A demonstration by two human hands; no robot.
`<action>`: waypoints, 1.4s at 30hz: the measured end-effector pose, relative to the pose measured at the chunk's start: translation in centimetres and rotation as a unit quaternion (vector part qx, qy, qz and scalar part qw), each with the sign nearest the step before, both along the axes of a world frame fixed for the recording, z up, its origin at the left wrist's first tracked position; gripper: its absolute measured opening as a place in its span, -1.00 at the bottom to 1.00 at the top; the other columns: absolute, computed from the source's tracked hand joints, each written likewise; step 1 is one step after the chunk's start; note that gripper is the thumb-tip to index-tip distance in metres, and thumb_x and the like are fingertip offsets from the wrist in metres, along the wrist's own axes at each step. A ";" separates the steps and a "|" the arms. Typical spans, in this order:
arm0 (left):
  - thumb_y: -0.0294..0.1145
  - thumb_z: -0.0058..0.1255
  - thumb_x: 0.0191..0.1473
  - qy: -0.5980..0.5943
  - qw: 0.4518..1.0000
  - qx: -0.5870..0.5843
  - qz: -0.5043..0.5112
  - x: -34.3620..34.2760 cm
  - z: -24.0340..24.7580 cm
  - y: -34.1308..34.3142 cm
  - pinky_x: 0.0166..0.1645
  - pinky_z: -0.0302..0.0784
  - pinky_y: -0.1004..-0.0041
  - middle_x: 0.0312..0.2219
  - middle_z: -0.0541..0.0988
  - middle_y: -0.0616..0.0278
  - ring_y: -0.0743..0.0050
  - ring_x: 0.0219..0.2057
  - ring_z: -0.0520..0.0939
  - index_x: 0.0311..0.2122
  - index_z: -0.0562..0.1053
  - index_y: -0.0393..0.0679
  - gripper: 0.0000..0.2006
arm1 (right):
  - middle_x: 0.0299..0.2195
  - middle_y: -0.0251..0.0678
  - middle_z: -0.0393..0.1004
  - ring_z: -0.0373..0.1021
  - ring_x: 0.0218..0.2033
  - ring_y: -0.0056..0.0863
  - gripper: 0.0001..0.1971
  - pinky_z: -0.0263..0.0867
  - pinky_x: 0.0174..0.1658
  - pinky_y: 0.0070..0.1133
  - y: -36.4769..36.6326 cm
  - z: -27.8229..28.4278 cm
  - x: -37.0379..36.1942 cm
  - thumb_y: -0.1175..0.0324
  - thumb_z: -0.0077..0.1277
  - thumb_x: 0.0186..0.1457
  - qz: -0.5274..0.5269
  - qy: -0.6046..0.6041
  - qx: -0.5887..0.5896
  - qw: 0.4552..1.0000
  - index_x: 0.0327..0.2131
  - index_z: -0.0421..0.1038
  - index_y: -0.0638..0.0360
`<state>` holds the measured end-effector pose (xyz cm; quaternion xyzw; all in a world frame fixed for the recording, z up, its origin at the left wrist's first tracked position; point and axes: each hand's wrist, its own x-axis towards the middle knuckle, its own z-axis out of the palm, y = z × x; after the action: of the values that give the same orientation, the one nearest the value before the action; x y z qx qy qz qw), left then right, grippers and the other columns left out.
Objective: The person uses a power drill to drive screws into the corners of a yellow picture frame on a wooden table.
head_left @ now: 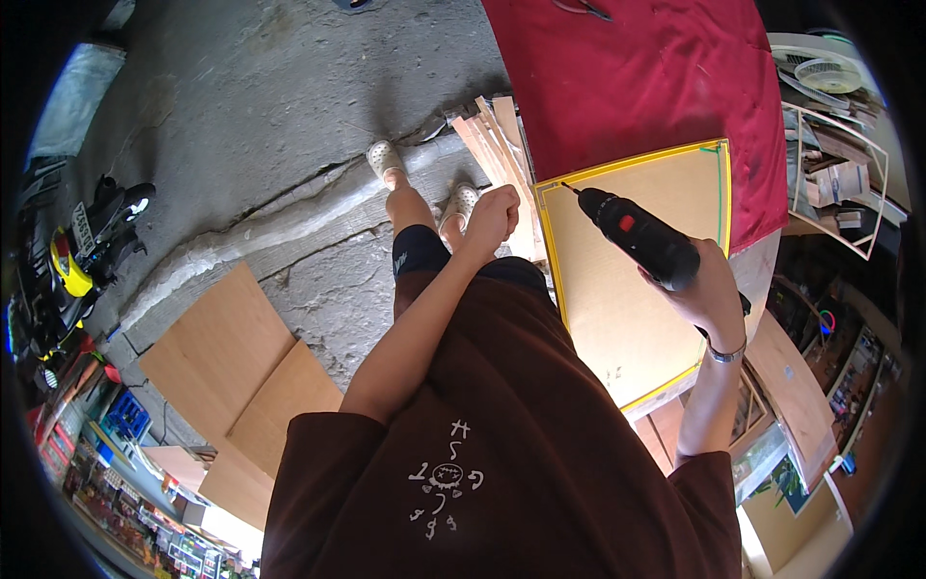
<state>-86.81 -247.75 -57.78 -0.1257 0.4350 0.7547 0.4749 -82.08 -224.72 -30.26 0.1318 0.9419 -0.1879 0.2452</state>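
A black cordless drill (644, 236) with a red patch on its body is in my right hand (709, 289), fingers wrapped round the grip. Its bit points at the far left corner of a yellow-edged frame with a tan panel (641, 289); whether the tip touches cannot be told. This framed panel lies partly on a red cloth (646, 77). Left of that corner, my left hand (494, 220) is closed in a fist above some wooden strips; what it holds, if anything, is hidden. A green strip (722, 179) runs along the panel's far right corner.
Thin wooden strips (497, 135) lean by the table's left side. Pliers (584, 9) lie on the cloth's far edge. Brown boards (227, 352) lie at the left, with a motorbike (77, 246) beyond. Fan parts (828, 75) and a wooden frame (873, 154) stand at the right.
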 end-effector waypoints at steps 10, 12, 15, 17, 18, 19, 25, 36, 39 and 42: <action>-0.26 0.23 0.14 0.309 0.931 -0.192 -0.020 -1.8 3.3 2.4 -0.58 -0.02 0.51 -0.77 0.19 0.51 0.79 -0.69 0.13 -0.21 0.58 -0.16 -0.78 | -0.47 -0.05 0.61 0.58 -0.43 -0.14 -0.68 0.45 -0.33 -0.42 0.3 -0.9 0.3 0.25 0.36 -0.09 0.003 0.001 -0.014 1.000 -0.34 0.55 0.29; -0.27 0.24 0.13 0.317 0.926 -0.200 -0.038 -2.0 3.2 2.3 -0.58 -0.02 0.50 -0.76 0.18 0.51 0.79 -0.68 0.13 -0.13 0.61 -0.14 -0.76 | -0.47 -0.05 0.61 0.58 -0.43 -0.14 -0.67 0.45 -0.33 -0.42 0.2 -0.8 0.2 0.25 0.37 -0.10 0.009 0.002 -0.011 1.000 -0.34 0.55 0.29; -0.27 0.25 0.12 0.337 0.918 -0.196 -0.066 -2.3 2.3 2.5 -0.58 -0.03 0.49 -0.75 0.17 0.53 0.79 -0.68 0.12 -0.09 0.61 -0.14 -0.72 | -0.47 -0.05 0.61 0.58 -0.43 -0.14 -0.67 0.45 -0.32 -0.42 -0.7 -0.2 -0.4 0.25 0.37 -0.10 0.033 0.019 0.020 0.999 -0.35 0.55 0.30; -0.27 0.25 0.12 0.334 0.920 -0.195 -0.063 -2.2 1.8 2.7 -0.58 -0.03 0.49 -0.74 0.17 0.54 0.78 -0.68 0.12 -0.09 0.62 -0.14 -0.72 | -0.47 -0.04 0.61 0.58 -0.42 -0.13 -0.66 0.45 -0.30 -0.41 -0.4 -0.4 -0.3 0.24 0.37 -0.10 0.026 0.009 0.015 1.000 -0.35 0.54 0.30; -0.27 0.25 0.12 0.332 0.921 -0.194 -0.062 -2.2 1.7 2.8 -0.58 -0.03 0.49 -0.74 0.17 0.54 0.77 -0.68 0.12 -0.09 0.62 -0.14 -0.72 | -0.46 -0.04 0.61 0.57 -0.41 -0.13 -0.66 0.45 -0.30 -0.40 -0.2 -0.6 -0.2 0.24 0.37 -0.10 0.019 0.000 0.010 1.000 -0.35 0.54 0.30; -0.27 0.25 0.12 0.327 0.923 -0.192 -0.065 -2.2 1.6 2.8 -0.58 -0.03 0.49 -0.74 0.17 0.54 0.77 -0.68 0.12 -0.09 0.62 -0.14 -0.72 | -0.46 -0.04 0.61 0.57 -0.41 -0.12 -0.66 0.45 -0.29 -0.40 0.1 -0.9 0.0 0.23 0.37 -0.10 0.012 -0.008 0.005 1.000 -0.35 0.54 0.30; -0.26 0.25 0.12 0.327 0.924 -0.188 -0.066 -2.2 1.4 2.7 -0.58 -0.03 0.48 -0.73 0.18 0.55 0.77 -0.67 0.13 -0.10 0.63 -0.15 -0.72 | -0.44 -0.02 0.61 0.57 -0.39 -0.08 -0.66 0.46 -0.27 -0.37 0.3 -1.0 0.1 0.24 0.37 -0.11 0.014 -0.012 0.009 1.000 -0.34 0.54 0.28; -0.14 0.28 0.09 0.284 0.931 -0.197 -0.120 -2.6 0.3 2.4 -0.57 0.07 0.50 -0.72 0.33 0.51 0.76 -0.66 0.22 -0.20 0.65 -0.23 -0.66 | -0.41 -0.02 0.61 0.56 -0.32 -0.04 -0.63 0.48 -0.20 -0.34 -0.1 -0.8 -1.9 0.28 0.35 -0.13 0.043 -0.042 0.026 0.998 -0.24 0.56 0.27; -0.19 0.27 0.10 0.246 0.945 -0.180 -0.115 -2.5 -0.2 2.5 -0.53 0.17 0.55 -0.65 0.46 0.47 0.77 -0.61 0.30 -0.19 0.64 -0.24 -0.69 | -0.51 -0.05 0.56 0.53 -0.39 0.00 -0.71 0.43 -0.25 -0.21 0.8 -1.3 -2.2 0.31 0.23 -0.14 0.101 0.015 0.031 0.994 -0.27 0.54 0.12; -0.26 0.26 0.12 0.216 0.963 -0.140 -0.074 -1.9 -1.4 3.0 -0.43 0.29 0.61 -0.54 0.56 0.43 0.77 -0.53 0.41 -0.20 0.64 -0.27 -0.73 | -0.55 -0.09 0.54 0.52 -0.42 -0.03 -0.74 0.41 -0.28 -0.23 0.5 0.2 -4.8 0.26 0.23 -0.13 0.194 -0.067 0.043 0.978 -0.32 0.51 0.11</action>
<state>-88.72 -244.78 -59.16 0.0078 0.6370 0.6580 0.4015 -86.93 -224.24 -30.05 -0.0312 0.9381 -0.0870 0.3337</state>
